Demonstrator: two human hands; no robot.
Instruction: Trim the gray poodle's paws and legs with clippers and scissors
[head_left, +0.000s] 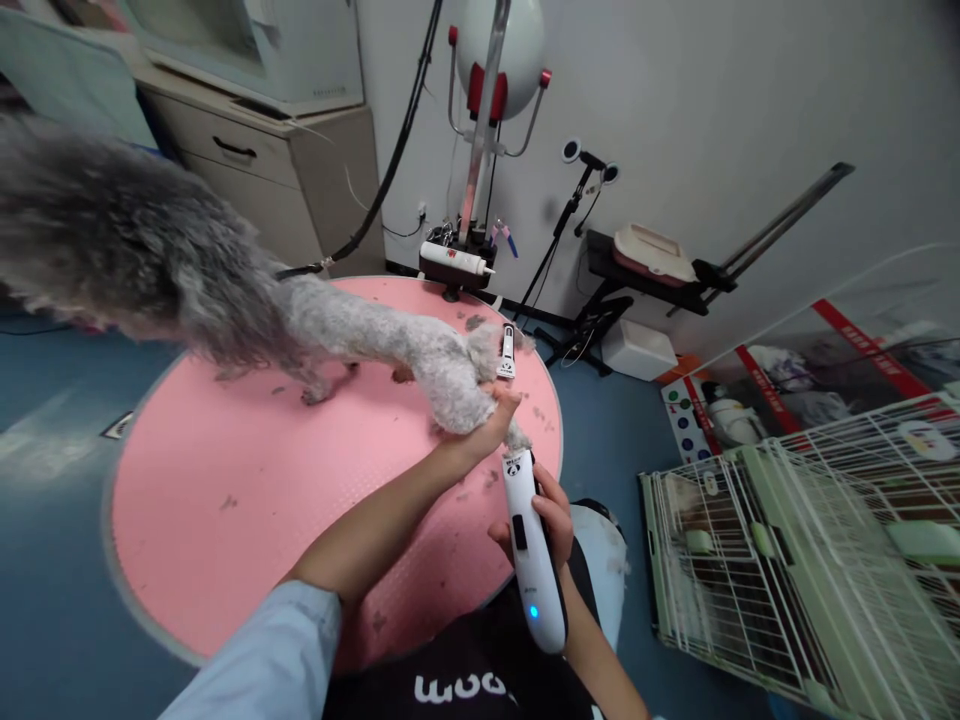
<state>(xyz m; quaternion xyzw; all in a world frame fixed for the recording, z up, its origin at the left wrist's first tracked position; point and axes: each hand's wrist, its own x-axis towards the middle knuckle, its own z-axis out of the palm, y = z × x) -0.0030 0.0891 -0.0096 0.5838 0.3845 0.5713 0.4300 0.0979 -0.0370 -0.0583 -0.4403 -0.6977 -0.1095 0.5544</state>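
A grey curly-haired dog [150, 260] stands on a round pink grooming table [247, 500], one leg [442, 375] stretched out toward me. My left hand [491, 422] is closed round the paw at the end of that leg. My right hand [551, 520] grips a white electric clipper [531, 555] with a blue light lit, its blade end pointing up at the paw. A second small white trimmer [508, 352] lies on the table just beyond the paw.
Clipped hair is scattered on the pink mat. A grooming arm stand and leash [480, 140] rise at the table's far edge. A wire cage [810, 560] stands at the right, a cabinet [277, 160] at the back left, a black stand with a tray [645, 265] by the wall.
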